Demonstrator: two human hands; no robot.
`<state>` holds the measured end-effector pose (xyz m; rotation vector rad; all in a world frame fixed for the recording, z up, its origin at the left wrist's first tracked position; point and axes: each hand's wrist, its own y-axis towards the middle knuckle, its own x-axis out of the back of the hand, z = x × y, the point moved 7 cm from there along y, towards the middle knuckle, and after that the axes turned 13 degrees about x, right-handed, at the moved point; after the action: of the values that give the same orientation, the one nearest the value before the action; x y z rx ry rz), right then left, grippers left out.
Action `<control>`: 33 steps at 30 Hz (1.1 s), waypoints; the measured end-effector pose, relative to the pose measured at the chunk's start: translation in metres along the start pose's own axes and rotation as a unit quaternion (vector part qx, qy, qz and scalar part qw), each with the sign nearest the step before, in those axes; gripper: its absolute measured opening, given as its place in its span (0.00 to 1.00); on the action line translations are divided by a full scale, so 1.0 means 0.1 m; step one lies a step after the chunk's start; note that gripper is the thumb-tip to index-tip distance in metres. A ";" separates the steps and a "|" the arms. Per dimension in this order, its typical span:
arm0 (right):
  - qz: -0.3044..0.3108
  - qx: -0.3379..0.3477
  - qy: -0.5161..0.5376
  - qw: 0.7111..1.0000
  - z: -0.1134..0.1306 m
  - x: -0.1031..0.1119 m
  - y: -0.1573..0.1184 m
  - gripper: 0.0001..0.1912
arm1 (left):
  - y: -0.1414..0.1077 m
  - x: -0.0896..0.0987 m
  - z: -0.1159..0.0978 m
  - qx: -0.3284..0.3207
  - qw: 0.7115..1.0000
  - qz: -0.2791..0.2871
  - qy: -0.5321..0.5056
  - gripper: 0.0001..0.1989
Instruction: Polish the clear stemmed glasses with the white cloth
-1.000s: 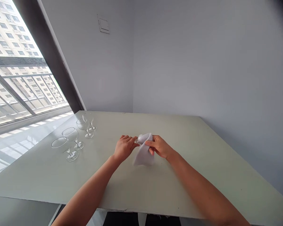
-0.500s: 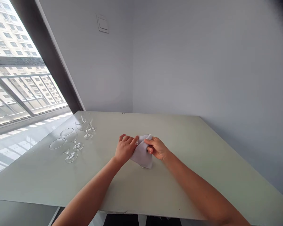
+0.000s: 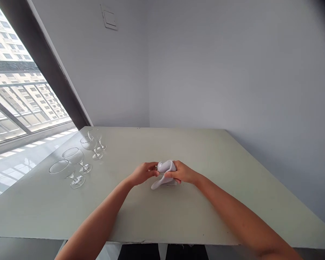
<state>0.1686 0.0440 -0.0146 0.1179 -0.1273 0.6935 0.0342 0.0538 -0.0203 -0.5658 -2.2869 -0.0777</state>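
Observation:
A white cloth (image 3: 166,166) is wrapped around a clear glass (image 3: 158,168) near the middle of the table. Most of the glass is hidden by the cloth and my fingers, and only a small clear edge shows. My left hand (image 3: 144,173) pinches the glass at its left side, thumb below and fingers above. On the other side, my right hand (image 3: 182,172) grips the folded cloth around the glass. A loose flap of the cloth hangs down to the left, close to the tabletop.
Several clear stemmed glasses (image 3: 77,180) stand upright in a slanting row on the left of the pale table (image 3: 206,209). Grey walls (image 3: 219,72) border the far and right sides. A window with railings (image 3: 18,104) is at the left, and a light switch (image 3: 109,18) is on the wall.
My left hand has turned from lying over the cloth to pinching the glass from the left. The cloth is now folded over towards the right hand. The view has shifted slightly.

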 end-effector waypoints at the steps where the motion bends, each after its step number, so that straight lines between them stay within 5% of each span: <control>1: -0.038 -0.005 0.028 0.999 -0.05 0.02 0.01 0.13 | 0.00 0.05 -0.03 -0.011 0.997 -0.062 0.036 0.15; 5: -0.187 -0.050 0.249 0.949 -0.34 0.02 0.04 0.15 | -0.11 0.17 -0.22 -0.088 0.928 -0.291 0.217 0.14; 8: -0.193 -0.040 0.320 0.927 -0.35 -0.07 0.06 0.16 | -0.15 0.13 -0.26 -0.135 0.902 -0.303 0.278 0.13; 14: -0.018 0.011 0.006 1.000 -0.02 -0.03 -0.05 0.13 | -0.10 0.16 -0.14 -0.082 0.957 -0.210 0.180 0.14; 18: 0.051 0.071 -0.218 0.972 0.23 0.07 -0.16 0.04 | -0.06 0.00 -0.10 -0.012 1.000 -0.007 -0.012 0.20; 22: 0.117 0.130 -0.333 0.927 0.44 0.06 -0.26 0.08 | -0.11 -0.16 -0.18 0.003 0.976 0.154 -0.156 0.24; 28: 0.020 0.112 -0.397 0.911 0.46 0.43 -0.36 0.18 | -0.08 -0.14 -0.09 0.035 0.959 0.171 -0.223 0.23; 31: -0.128 0.089 -0.438 0.886 0.46 0.78 -0.42 0.16 | -0.04 -0.09 0.00 0.057 0.960 0.140 -0.236 0.22; 33: -0.233 0.106 -0.473 0.843 0.55 0.88 -0.48 0.14 | 0.00 -0.06 0.06 0.076 0.963 0.108 -0.235 0.21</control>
<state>0.2625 0.0542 0.0503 0.6850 -0.9450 0.1006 0.0338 0.0529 -0.0285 -0.8180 -2.6360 0.3738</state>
